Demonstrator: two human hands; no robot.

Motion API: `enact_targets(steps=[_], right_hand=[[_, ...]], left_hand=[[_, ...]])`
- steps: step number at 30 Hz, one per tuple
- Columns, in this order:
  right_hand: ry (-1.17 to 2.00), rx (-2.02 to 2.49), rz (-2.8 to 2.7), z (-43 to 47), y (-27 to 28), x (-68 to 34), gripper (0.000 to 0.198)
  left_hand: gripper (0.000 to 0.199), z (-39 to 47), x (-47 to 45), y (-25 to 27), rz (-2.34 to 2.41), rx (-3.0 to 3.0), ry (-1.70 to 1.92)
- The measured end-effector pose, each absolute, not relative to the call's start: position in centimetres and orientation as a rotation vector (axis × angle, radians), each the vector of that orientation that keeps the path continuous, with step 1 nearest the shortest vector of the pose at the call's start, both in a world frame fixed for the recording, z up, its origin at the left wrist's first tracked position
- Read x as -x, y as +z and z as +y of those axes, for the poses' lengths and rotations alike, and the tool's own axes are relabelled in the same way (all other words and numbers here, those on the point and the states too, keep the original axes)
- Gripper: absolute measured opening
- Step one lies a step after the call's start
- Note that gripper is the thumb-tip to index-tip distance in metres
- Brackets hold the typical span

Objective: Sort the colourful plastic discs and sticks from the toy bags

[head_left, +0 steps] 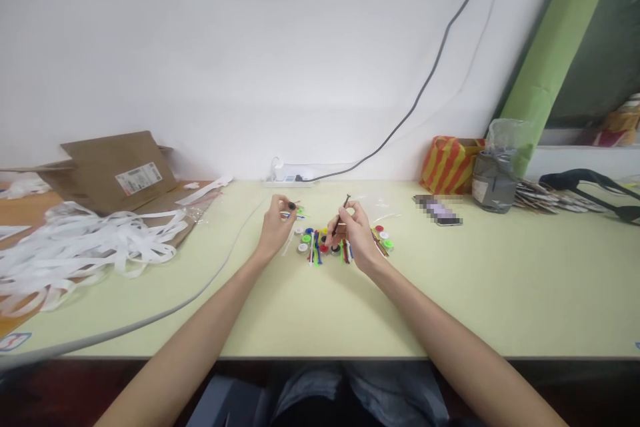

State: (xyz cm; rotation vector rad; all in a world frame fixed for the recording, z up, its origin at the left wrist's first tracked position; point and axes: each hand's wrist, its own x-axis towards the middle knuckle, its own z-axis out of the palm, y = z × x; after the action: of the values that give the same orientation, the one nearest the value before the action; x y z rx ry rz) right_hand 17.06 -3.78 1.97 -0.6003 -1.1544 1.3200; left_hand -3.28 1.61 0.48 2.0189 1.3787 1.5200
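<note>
My left hand (275, 225) is raised above the table, its thumb and fingers closed on a small round black disc (292, 205). In my right hand (354, 229) a thin black plastic stick (342, 213) is pinched, tilted with its upper end to the right. The stick and the black disc are apart. Between and below the hands lie several coloured plastic sticks (315, 250) in blue, white, green and red. Small round discs, such as a white disc (303, 248) and a green disc (389, 244), lie among them. My right hand hides part of this spread.
A grey cable (200, 295) crosses the table at left, beside a heap of white straps (90, 247) and an opened cardboard box (120, 167). A power strip (287, 180) lies by the wall. At right are a phone (438, 210), a striped bag (445, 163) and a grey container (493, 180).
</note>
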Motion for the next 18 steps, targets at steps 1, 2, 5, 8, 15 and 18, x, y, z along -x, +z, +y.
enact_targets(steps=[1, 2, 5, 8, 15, 18], right_hand=[[1.307, 0.598, -1.157, -3.9, 2.0, -17.0, 0.033], [1.288, 0.592, -1.157, -4.0, 2.1, -16.9, 0.034], [1.226, 0.575, -1.169, -4.4, 2.5, -16.6, 0.035], [1.193, 0.573, -1.197, -4.6, 2.8, -16.2, 0.034], [1.149, 0.644, -1.177, -4.2, 2.5, -16.1, 0.032], [1.120, 0.699, -1.163, -3.7, 2.2, -16.4, 0.027]], left_hand=[[0.022, 1.6, 3.3, 0.3, 1.381, -2.020, 1.512], [0.021, 1.7, 3.2, 0.0, 1.387, -2.031, 1.509], [0.019, 1.7, 2.8, -0.4, 1.438, -2.110, 1.519], [0.018, 1.5, 2.8, 0.1, 1.518, -2.208, 1.537], [0.020, 2.0, 4.6, 3.3, 1.391, -2.189, 1.565], [0.023, 2.6, 5.8, 3.1, 1.345, -2.182, 1.368]])
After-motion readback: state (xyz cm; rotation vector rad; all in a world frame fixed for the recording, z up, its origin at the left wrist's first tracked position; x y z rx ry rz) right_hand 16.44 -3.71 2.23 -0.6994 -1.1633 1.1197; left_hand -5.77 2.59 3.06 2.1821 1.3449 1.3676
